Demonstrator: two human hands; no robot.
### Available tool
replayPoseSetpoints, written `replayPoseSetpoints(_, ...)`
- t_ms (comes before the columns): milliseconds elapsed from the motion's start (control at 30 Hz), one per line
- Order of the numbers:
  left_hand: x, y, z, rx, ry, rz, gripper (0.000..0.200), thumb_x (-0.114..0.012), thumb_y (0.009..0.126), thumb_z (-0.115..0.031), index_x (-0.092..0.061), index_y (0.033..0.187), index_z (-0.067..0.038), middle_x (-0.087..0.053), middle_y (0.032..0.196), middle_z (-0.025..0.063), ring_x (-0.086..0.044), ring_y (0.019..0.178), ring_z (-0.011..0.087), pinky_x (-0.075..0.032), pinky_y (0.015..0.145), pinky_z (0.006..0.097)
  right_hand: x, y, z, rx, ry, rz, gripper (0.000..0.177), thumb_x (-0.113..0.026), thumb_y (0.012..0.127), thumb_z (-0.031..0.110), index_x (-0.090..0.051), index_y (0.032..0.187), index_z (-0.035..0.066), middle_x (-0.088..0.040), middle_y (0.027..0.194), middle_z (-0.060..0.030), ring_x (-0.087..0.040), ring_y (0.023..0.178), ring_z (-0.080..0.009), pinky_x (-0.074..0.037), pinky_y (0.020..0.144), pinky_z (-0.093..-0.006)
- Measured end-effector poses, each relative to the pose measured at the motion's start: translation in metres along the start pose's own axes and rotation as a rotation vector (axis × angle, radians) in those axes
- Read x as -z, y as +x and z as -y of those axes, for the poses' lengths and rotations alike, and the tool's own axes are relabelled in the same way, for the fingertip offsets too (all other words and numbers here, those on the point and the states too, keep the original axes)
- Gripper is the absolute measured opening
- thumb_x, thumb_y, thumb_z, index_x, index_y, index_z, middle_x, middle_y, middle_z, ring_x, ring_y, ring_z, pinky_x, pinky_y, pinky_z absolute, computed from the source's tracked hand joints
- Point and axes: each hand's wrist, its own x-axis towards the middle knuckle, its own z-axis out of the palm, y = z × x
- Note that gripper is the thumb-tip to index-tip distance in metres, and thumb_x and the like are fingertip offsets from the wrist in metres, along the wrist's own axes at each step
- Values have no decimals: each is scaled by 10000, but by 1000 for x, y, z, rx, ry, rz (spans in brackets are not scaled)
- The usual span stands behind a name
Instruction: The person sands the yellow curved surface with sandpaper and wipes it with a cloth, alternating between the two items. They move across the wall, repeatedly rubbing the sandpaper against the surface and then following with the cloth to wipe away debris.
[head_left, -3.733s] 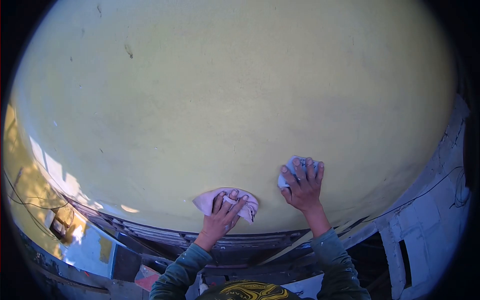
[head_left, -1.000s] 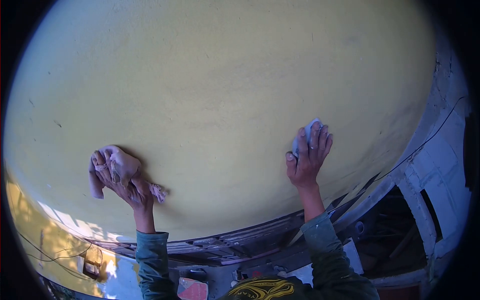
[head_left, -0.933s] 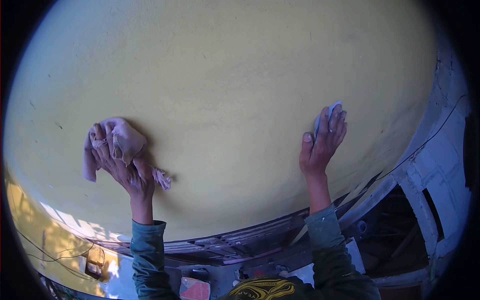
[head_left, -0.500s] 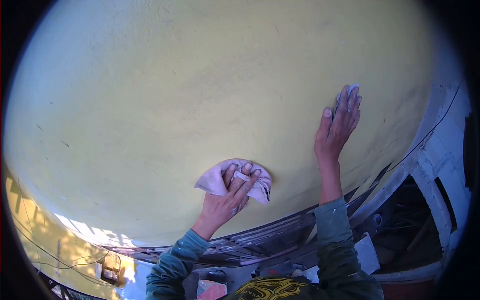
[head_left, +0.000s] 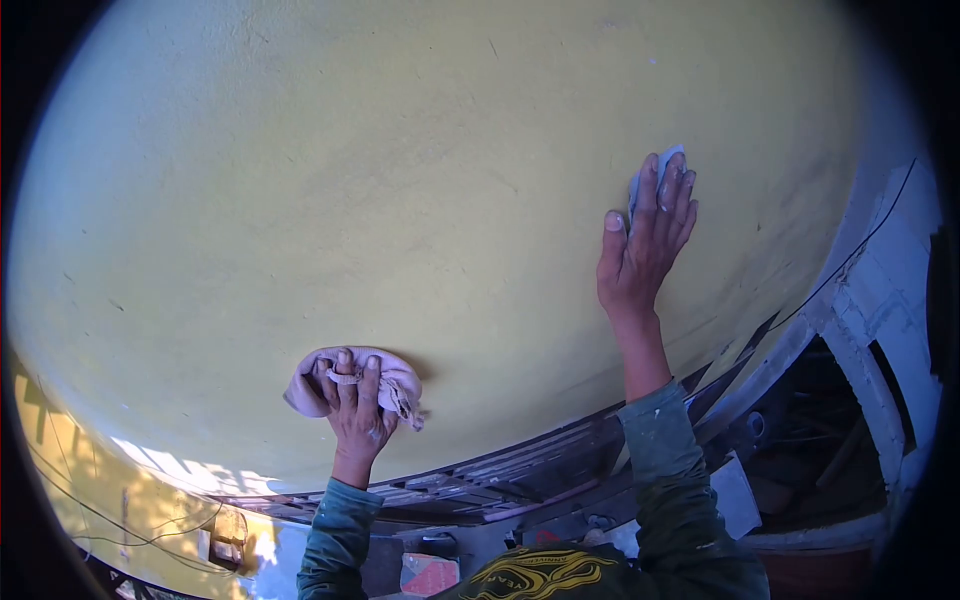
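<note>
A pinkish cloth (head_left: 402, 375) lies bunched against the yellow painted wall (head_left: 450, 200), low and left of centre. My left hand (head_left: 357, 408) presses it there, with some fingers over a fold of the cloth. Higher on the right, my right hand (head_left: 648, 235) is flat on the wall, holding a thin bluish-grey sheet (head_left: 674, 156) under its fingers. The sheet's edge shows beside and beyond the fingertips; the rest is hidden. Dark smudges and small scratches mark the wall around both hands.
A dark slatted grille (head_left: 500, 481) runs below the wall. Grey blocks and posts (head_left: 875, 400) stand at the right, near a thin black cable (head_left: 868, 240). Wires and an open box (head_left: 226, 538) are at the lower left. A red-and-white object (head_left: 430, 574) lies at the bottom.
My left hand and the cloth have moved left and slightly down across the wall. My right hand has shifted left and slightly up with the sheet.
</note>
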Motion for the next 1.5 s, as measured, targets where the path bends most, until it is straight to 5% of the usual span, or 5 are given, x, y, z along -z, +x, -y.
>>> replayPoseSetpoints(233, 4, -1, 3, -11, 38, 34, 567, -557, 990, -467, -597, 1432, -113, -390, 1592, 231, -259, 1484, 529, -168, 1211, 647, -1, -86, 9, 347, -68, 166, 589, -408, 1052, 461, -457, 1549, 149, -310, 1657, -192, -244, 1527, -457, -109, 1213, -650)
replayPoseSetpoints(467, -4, 11, 8, -7, 16, -72, 559, -539, 1004, -449, -572, 1452, -118, -397, 1592, 221, -258, 1497, 506, -170, 1218, 622, -2, 21, 5, -124, -22, -76, 603, -426, 1047, 419, -384, 1591, 164, -278, 1672, -182, -220, 1537, -446, -110, 1215, -650)
replayPoseSetpoints(800, 72, 270, -39, -68, 14, -432, 598, -601, 973, -353, -500, 1500, -89, -416, 1596, 177, -303, 1501, 421, -153, 1237, 560, 9, -81, -41, 47, -32, 62, 587, -403, 1049, 454, -400, 1586, 216, -304, 1668, -144, -233, 1541, -414, -109, 1217, -638)
replayPoseSetpoints(1067, 12, 139, -129, -448, -154, 310, 781, -725, 816, -337, -463, 1548, -264, -394, 1636, 31, -403, 1463, 294, -289, 1208, 450, 5, 0, 10, 52, 19, 66, 554, -401, 1064, 424, -428, 1570, 200, -312, 1664, -148, -251, 1531, -422, -118, 1209, -643)
replayPoseSetpoints(1500, 10, 48, -56, -330, -53, 264, 668, -788, 809, -387, -612, 1439, -249, -447, 1580, 98, -331, 1464, 440, -201, 1210, 604, 2, 0, 24, 140, -34, 102, 597, -350, 1074, 443, -371, 1596, 154, -276, 1677, -167, -219, 1542, -435, -111, 1218, -623)
